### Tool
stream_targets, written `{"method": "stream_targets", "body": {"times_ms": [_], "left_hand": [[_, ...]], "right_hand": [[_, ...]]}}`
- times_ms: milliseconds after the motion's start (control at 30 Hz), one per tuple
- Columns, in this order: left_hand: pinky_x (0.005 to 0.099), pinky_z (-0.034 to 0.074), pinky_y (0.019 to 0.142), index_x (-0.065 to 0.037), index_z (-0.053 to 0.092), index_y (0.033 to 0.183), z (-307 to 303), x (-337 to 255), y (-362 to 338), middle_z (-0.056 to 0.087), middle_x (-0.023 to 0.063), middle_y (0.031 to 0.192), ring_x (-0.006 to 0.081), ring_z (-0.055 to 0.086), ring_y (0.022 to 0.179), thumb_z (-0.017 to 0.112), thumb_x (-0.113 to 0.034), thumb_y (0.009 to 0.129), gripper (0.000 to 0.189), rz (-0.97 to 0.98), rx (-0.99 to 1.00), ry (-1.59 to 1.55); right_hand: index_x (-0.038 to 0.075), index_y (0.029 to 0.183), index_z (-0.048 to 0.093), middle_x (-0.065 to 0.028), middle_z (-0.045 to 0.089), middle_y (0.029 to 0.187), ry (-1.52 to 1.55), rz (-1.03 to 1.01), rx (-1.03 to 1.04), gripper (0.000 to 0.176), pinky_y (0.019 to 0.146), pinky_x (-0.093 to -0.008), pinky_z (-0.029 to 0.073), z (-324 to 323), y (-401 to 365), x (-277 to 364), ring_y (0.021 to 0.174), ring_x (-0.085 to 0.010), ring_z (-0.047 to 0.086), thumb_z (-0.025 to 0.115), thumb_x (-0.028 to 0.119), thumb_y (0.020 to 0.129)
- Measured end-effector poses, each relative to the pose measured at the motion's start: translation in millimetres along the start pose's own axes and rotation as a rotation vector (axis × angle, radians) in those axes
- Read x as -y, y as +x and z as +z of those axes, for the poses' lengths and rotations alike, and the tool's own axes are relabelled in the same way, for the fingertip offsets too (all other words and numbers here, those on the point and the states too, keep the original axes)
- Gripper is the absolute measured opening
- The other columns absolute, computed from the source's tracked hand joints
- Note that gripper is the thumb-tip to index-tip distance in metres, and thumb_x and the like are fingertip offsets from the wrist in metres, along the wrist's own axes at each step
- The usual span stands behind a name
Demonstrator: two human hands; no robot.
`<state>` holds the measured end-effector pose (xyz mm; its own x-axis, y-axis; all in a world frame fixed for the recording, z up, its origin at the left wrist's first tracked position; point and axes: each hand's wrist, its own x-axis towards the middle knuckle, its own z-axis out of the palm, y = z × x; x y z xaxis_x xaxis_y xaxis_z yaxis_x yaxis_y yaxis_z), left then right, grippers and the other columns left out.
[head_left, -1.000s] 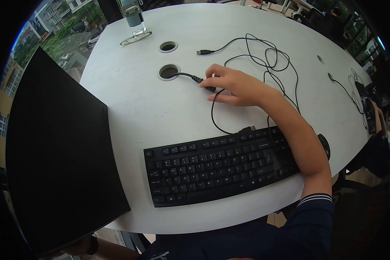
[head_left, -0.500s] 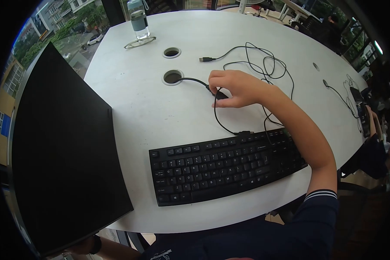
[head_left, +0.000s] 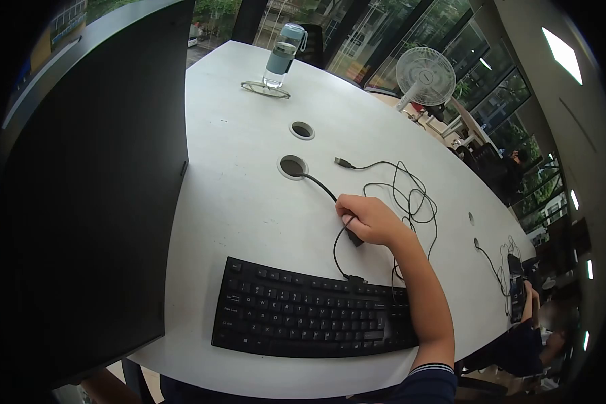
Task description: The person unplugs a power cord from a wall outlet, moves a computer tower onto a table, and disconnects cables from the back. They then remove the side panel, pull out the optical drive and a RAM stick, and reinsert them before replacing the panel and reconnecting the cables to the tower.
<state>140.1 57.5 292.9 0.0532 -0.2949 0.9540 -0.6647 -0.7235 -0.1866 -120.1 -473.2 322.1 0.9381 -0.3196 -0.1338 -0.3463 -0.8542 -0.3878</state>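
Note:
My right hand (head_left: 365, 219) is closed round a black cable (head_left: 322, 184) that comes up out of the nearer desk hole (head_left: 293, 167). A dark block-like end (head_left: 355, 237) shows under the fingers; its kind is partly hidden. From the hand a thinner cable (head_left: 336, 254) loops down to a black connector (head_left: 355, 279) at the keyboard's top edge. The black keyboard (head_left: 303, 316) lies in front, its right end partly under my forearm. At lower left my left forearm (head_left: 104, 386) reaches behind the monitor (head_left: 94, 215), which hides the hand.
A USB plug (head_left: 343, 162) with a tangled cord (head_left: 414, 195) lies beyond my right hand. Glasses (head_left: 266, 91) and a water bottle (head_left: 281, 59) are at the far edge. Another person's hands (head_left: 528, 299) are on a black keyboard (head_left: 516, 289) at right. A fan (head_left: 425, 77) stands behind.
The view has lifted and tilted, so the fan and ceiling show. My right hand's fingers have closed more tightly round the cable. The monitor fills more of the left side.

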Motion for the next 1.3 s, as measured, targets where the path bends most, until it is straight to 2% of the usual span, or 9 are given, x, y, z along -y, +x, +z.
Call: {"method": "stream_targets", "body": {"times_ms": [167, 267, 300, 400, 433, 567, 767, 1167, 1300], "left_hand": [[0.0669, 0.028, 0.111, -0.013, 0.046, 0.147, 5, -10, 4, 0.042, 0.0254, 0.148, 0.0487, 0.035, 0.138, 0.057, -0.086, 0.077, 0.102, 0.012, 0.014, -0.028], [0.0661, 0.028, 0.110, -0.013, 0.046, 0.146, 9, -14, 5, 0.043, 0.0249, 0.146, 0.0479, 0.035, 0.136, 0.056, -0.085, 0.078, 0.100, 0.015, 0.022, -0.036], [0.0658, 0.028, 0.110, -0.013, 0.046, 0.146, 12, -15, 6, 0.043, 0.0247, 0.146, 0.0477, 0.035, 0.136, 0.056, -0.085, 0.078, 0.100, 0.019, 0.022, -0.036], [0.0650, 0.028, 0.109, -0.013, 0.047, 0.145, 17, -18, 8, 0.043, 0.0242, 0.144, 0.0470, 0.036, 0.135, 0.056, -0.085, 0.078, 0.099, 0.027, 0.025, -0.050], [0.0647, 0.029, 0.108, -0.013, 0.047, 0.144, 19, -19, 8, 0.044, 0.0240, 0.144, 0.0467, 0.036, 0.134, 0.056, -0.085, 0.079, 0.098, 0.028, 0.029, -0.049], [0.0636, 0.029, 0.107, -0.013, 0.048, 0.143, 24, -23, 7, 0.044, 0.0233, 0.142, 0.0457, 0.037, 0.132, 0.055, -0.085, 0.079, 0.096, 0.029, 0.038, -0.063], [0.0620, 0.030, 0.105, -0.012, 0.049, 0.140, 25, -24, 8, 0.045, 0.0223, 0.139, 0.0443, 0.037, 0.129, 0.055, -0.084, 0.080, 0.094, 0.023, 0.046, -0.066], [0.0588, 0.031, 0.101, -0.012, 0.051, 0.136, 28, -28, 11, 0.047, 0.0202, 0.134, 0.0413, 0.039, 0.123, 0.053, -0.083, 0.082, 0.089, 0.023, 0.055, -0.076], [0.0577, 0.032, 0.099, -0.012, 0.051, 0.134, 30, -30, 10, 0.047, 0.0195, 0.132, 0.0403, 0.040, 0.121, 0.053, -0.082, 0.083, 0.087, 0.025, 0.061, -0.081]], "right_hand": [[0.003, 0.093, 0.056, -0.0115, 0.056, 0.093, 0.013, -0.119, 0.004, 0.022, 0.074, -0.0372, 0.046, -6, -5, -6, 0.084, -0.0273, 0.055, 0.059, 0.023, 0.086], [0.004, 0.089, 0.058, -0.0124, 0.058, 0.087, 0.062, -0.152, -0.037, 0.027, 0.073, -0.0402, 0.046, -7, -7, -10, 0.081, -0.0301, 0.056, 0.062, 0.031, 0.090], [0.003, 0.088, 0.060, -0.0112, 0.058, 0.084, 0.009, -0.105, -0.011, 0.034, 0.074, -0.0394, 0.046, -11, -8, -4, 0.080, -0.0295, 0.057, 0.061, 0.036, 0.096], [0.003, 0.086, 0.061, -0.0098, 0.059, 0.082, -0.116, -0.055, -0.025, 0.033, 0.074, -0.0381, 0.047, -4, -3, -8, 0.080, -0.0286, 0.058, 0.057, 0.032, 0.102], [0.003, 0.093, 0.059, -0.0105, 0.063, 0.085, -0.130, -0.089, -0.006, 0.023, 0.072, -0.0383, 0.047, -5, -3, -10, 0.079, -0.0282, 0.059, 0.056, 0.023, 0.103], [0.005, 0.110, 0.051, -0.0094, 0.068, 0.087, 0.182, 0.092, -0.027, 0.014, 0.072, -0.0332, 0.047, -7, -9, -6, 0.077, -0.0200, 0.059, 0.058, 0.012, 0.101], [0.006, 0.100, 0.056, -0.0019, 0.060, 0.083, 0.189, 0.105, -0.013, 0.008, 0.071, -0.0305, 0.046, -8, -10, -11, 0.079, -0.0143, 0.054, 0.059, 0.009, 0.093], [0.003, 0.096, 0.060, -0.0026, 0.061, 0.087, 0.280, 0.059, -0.071, 0.010, 0.080, -0.0299, 0.047, -5, -13, -21, 0.083, -0.0151, 0.055, 0.063, 0.009, 0.088], [0.004, 0.099, 0.061, -0.0034, 0.064, 0.089, 0.244, -0.046, -0.111, 0.012, 0.070, -0.0304, 0.048, -2, -13, -28, 0.085, -0.0158, 0.057, 0.063, 0.010, 0.089]]}}
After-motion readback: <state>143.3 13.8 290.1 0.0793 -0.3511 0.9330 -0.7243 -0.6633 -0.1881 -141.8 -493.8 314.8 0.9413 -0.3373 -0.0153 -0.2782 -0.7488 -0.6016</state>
